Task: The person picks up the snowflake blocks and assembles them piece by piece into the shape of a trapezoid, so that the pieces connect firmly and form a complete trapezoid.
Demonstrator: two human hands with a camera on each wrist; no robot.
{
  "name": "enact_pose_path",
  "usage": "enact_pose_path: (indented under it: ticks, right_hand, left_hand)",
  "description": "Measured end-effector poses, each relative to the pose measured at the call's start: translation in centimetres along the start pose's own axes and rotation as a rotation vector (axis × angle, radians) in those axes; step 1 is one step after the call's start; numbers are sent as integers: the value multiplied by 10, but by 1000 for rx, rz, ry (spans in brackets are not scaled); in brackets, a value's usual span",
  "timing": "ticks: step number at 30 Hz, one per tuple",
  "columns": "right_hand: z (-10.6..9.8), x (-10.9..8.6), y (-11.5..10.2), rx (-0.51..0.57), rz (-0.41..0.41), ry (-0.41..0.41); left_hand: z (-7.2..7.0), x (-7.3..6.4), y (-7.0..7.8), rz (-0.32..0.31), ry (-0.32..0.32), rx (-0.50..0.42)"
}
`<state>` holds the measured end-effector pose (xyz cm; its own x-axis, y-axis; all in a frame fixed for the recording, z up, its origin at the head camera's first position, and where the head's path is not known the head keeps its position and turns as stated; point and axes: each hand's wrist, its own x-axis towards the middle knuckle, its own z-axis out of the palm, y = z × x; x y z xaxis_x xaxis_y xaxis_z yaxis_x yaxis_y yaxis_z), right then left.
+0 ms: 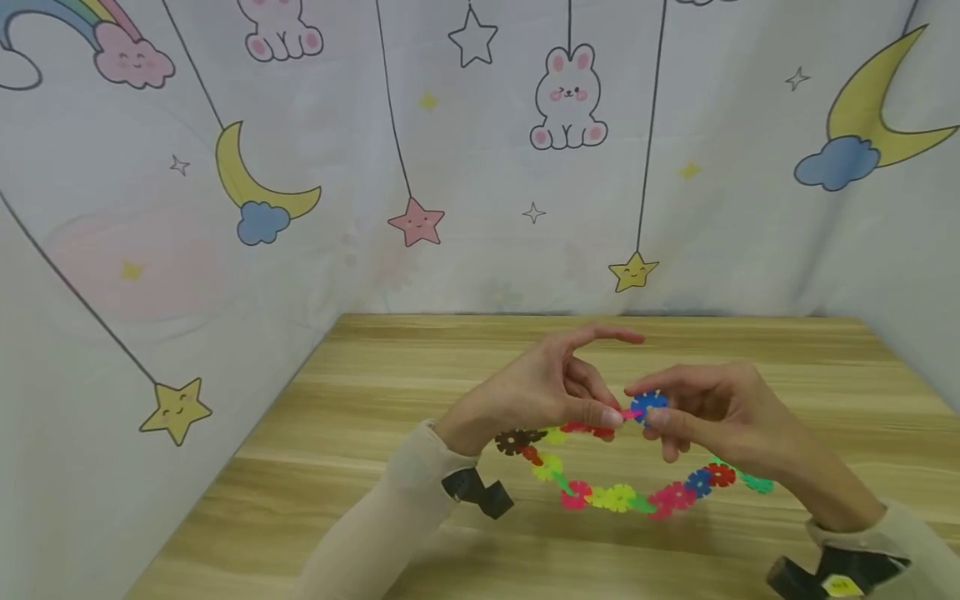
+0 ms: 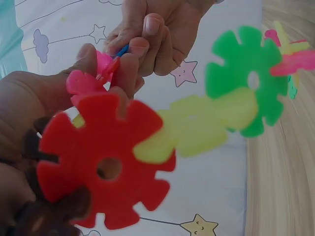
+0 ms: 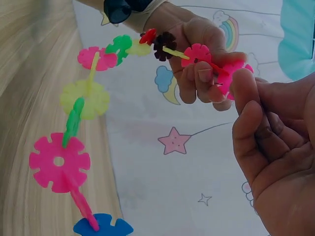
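A chain of notched plastic discs in several colours hangs in a loop beneath both hands, its lowest part at a yellow disc [image 1: 619, 498]. My left hand [image 1: 551, 387] pinches a pink disc [image 2: 81, 83] near one end of the chain, index finger stretched out above. Thumb and fingers of my right hand [image 1: 723, 417] grip a blue disc [image 1: 648, 407], which meets the pink one edge to edge between the hands. In the left wrist view, a red disc [image 2: 106, 164] hangs close to the camera. A green disc [image 1: 757, 483] shows below the right wrist.
The wood-grain table [image 1: 360, 392] lies under the hands. A pale cloth printed with stars, moons and bunnies [image 1: 480, 167] stands around its back and sides. Both wrists wear black camera mounts [image 1: 477, 492] over light sleeves.
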<state>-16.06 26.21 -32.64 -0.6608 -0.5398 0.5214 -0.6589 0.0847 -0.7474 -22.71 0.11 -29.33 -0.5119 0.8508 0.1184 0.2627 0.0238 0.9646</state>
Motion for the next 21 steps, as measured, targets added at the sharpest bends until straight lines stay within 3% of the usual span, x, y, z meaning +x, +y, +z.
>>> enact_pose_path:
  ticks: [4, 11, 17, 21]
  right_hand:
    - [3, 0, 3, 52, -22, -22]
    - [7, 3, -7, -60, 6, 48]
    - [13, 4, -12, 1, -16, 67]
    - [19, 4, -12, -4, 38, 68]
  left_hand:
    - [0, -1, -1, 28, -13, 8]
    - [-5, -4, 1, -24, -2, 26]
    - [-5, -5, 2, -47, -24, 74]
    - [-1, -3, 0, -44, 4, 13]
